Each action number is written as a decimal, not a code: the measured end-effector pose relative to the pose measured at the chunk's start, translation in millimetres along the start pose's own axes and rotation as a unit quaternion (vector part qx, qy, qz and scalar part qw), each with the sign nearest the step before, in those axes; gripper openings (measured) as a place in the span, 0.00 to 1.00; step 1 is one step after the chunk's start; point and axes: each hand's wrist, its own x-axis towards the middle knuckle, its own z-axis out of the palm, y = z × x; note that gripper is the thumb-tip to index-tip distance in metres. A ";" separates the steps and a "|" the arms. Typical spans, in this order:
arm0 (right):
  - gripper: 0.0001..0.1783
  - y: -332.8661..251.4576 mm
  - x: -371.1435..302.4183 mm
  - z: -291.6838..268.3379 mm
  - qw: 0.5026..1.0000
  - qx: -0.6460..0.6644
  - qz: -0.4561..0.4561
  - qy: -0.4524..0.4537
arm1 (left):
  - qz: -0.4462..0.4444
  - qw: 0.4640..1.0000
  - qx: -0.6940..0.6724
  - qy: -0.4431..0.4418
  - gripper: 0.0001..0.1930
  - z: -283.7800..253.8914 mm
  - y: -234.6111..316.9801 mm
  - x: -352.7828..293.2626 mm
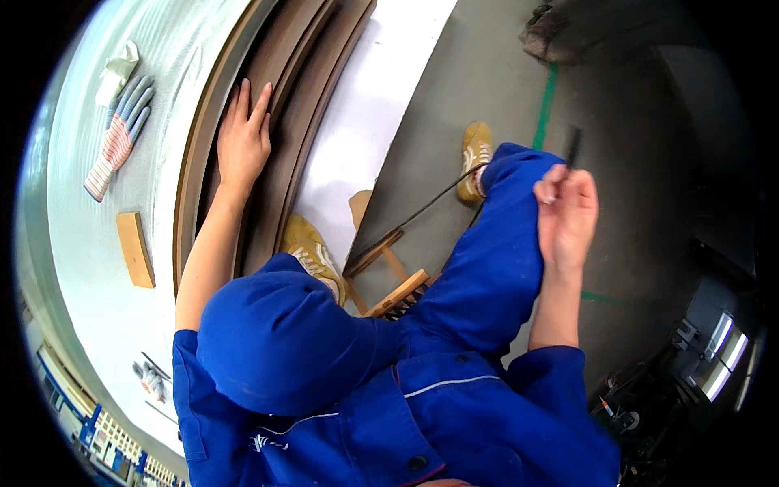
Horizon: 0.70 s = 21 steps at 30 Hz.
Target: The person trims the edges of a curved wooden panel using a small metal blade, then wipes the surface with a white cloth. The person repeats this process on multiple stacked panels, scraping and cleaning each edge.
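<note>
My left hand (243,146) lies with its fingers spread on a long brown wood-look panel (272,174), one of several stacked strips that curve in this view at my left. Nothing is gripped in it. Out to the right, above the floor beside my knee, my right hand (565,213) is raised with its fingers curled around a thin black stick-like object (574,146). Motion blurs that object, and its exact kind does not show.
A striped work glove (122,134), a white glove (119,73) and a small wooden block (135,249) lie on the film-covered surface at left. A white board (369,105) borders the panels. Beneath me is a wooden stool (398,290); a dark cable (438,197) runs near my shoe.
</note>
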 end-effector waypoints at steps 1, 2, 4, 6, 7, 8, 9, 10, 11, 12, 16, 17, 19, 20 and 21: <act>0.06 -6.3 -2.3 -2.1 0.999 0.029 0.003 0.031 | 0.005 1.000 -0.001 -0.001 0.26 -0.2 0.5 0.5; 0.08 -10.2 -0.6 -10.0 0.998 0.052 0.005 0.032 | 0.007 1.000 0.001 -0.003 0.26 -0.6 -1.8 -1.2; 0.14 -23.6 2.0 -23.8 0.994 0.085 0.004 0.075 | 0.010 1.000 0.001 -0.005 0.26 1.9 -3.2 -2.1; 0.15 -30.0 8.7 -30.6 0.976 0.188 0.015 0.109 | 0.011 1.000 -0.006 -0.009 0.26 2.3 -2.5 -0.9; 0.15 -34.2 13.2 -28.2 0.970 0.220 0.020 0.102 | 0.009 1.000 -0.007 -0.011 0.26 2.9 -1.5 -0.3; 0.15 -34.1 14.7 -26.7 0.963 0.252 0.023 0.096 | 0.008 1.000 -0.008 -0.011 0.26 4.2 -1.3 -0.1; 0.15 -29.1 16.6 -30.1 0.960 0.258 0.030 0.103 | 0.001 1.000 -0.010 -0.011 0.27 5.6 -1.3 1.1; 0.14 -23.9 16.9 -33.4 0.958 0.263 0.037 0.109 | -0.001 1.000 -0.006 -0.018 0.27 6.6 -1.7 0.0; 0.15 -16.9 20.8 -38.2 0.955 0.269 0.047 0.115 | 0.005 1.000 -0.013 -0.014 0.27 9.1 -2.3 1.5; 0.14 -15.8 21.5 -36.4 0.952 0.275 0.040 0.124 | 0.012 0.999 -0.025 -0.016 0.27 10.6 -2.3 2.0; 0.14 -5.3 21.1 -27.5 0.950 0.266 0.048 0.154 | 0.010 1.000 -0.025 -0.017 0.28 11.1 1.0 2.5; 0.14 12.1 22.7 -30.3 0.954 0.251 0.077 0.142 | 0.004 1.000 -0.015 -0.023 0.28 8.1 -1.6 -3.7; 0.14 40.0 16.3 -43.5 0.968 0.167 0.119 0.143 | 0.002 1.000 -0.015 -0.019 0.28 7.0 -1.6 -0.1; 0.14 60.5 11.7 -50.0 0.966 0.160 0.109 0.172 | -0.002 1.000 -0.022 -0.023 0.28 7.2 -1.1 1.2; 0.14 75.8 10.6 -57.1 0.965 0.164 0.114 0.169 | -0.007 0.999 -0.025 -0.028 0.28 4.2 -1.1 0.5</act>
